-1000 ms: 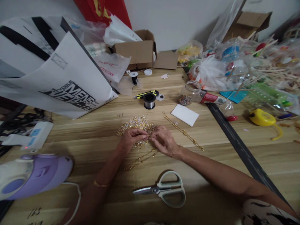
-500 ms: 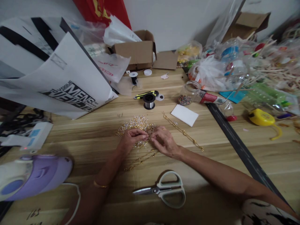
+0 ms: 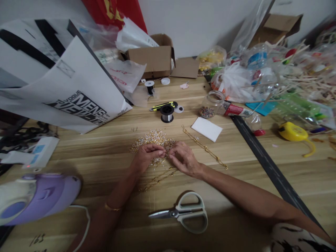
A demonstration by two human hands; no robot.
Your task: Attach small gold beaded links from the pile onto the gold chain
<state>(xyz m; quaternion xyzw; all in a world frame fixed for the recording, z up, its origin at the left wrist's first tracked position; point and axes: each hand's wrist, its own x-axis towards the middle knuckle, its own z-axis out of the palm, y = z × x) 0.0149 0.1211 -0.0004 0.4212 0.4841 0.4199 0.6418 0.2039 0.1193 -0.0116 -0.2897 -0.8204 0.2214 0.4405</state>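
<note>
My left hand (image 3: 147,156) is closed in a pinch over a pile of clear and gold beads (image 3: 154,136). Facing it, my right hand (image 3: 184,159) pinches too, its fingertips close to the left ones. Whatever lies between the fingertips is too small to make out. Near the hands, a gold beaded chain (image 3: 156,181) runs from below the right hand toward the lower left. Another gold chain (image 3: 206,148) is stretched out to the right. Nearer to me lie scissors (image 3: 183,212) with pale handles, blades pointing left.
Behind the beads stand a wire spool (image 3: 167,113) and a yellow-black cutter knife (image 3: 162,105). Farther right are a white card (image 3: 207,128), a jar of beads (image 3: 211,105) and a yellow tape measure (image 3: 293,132). A purple appliance (image 3: 52,196) and a large paper bag (image 3: 78,84) occupy the left.
</note>
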